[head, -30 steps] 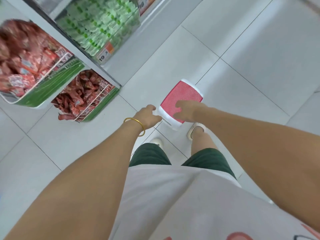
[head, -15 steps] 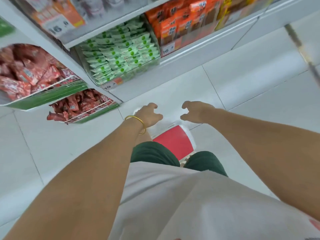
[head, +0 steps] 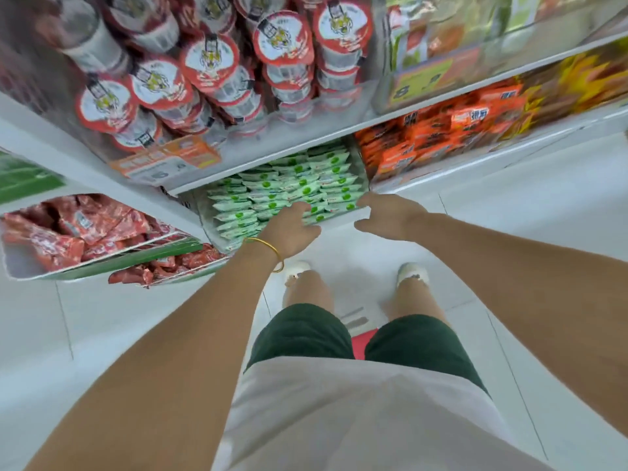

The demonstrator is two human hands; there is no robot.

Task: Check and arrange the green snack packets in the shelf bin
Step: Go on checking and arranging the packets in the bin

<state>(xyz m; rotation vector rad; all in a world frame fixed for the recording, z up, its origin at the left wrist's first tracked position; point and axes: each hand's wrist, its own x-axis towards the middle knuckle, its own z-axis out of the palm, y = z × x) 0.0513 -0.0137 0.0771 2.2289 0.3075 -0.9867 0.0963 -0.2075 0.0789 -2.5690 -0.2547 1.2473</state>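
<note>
Several rows of green and white snack packets [head: 289,185] lie stacked in a clear shelf bin [head: 209,220] on the lowest shelf. My left hand [head: 292,229], with a gold bangle at the wrist, reaches over the bin's front edge with loosely curled fingers and overlaps the front packets; I cannot tell whether it touches them. My right hand [head: 390,215] hovers at the bin's right front corner, fingers spread and loosely bent, holding nothing.
Orange packets [head: 438,137] fill the bin to the right. Red-lidded cups [head: 210,62] crowd the shelf above. Red packets [head: 68,229] sit in wire racks at the left. A red stool [head: 362,339] shows between my legs on the white tiled floor.
My hands let go of the red stool, which now sits under me. Both hands rose to the green packet bin, and the shelves came much closer.
</note>
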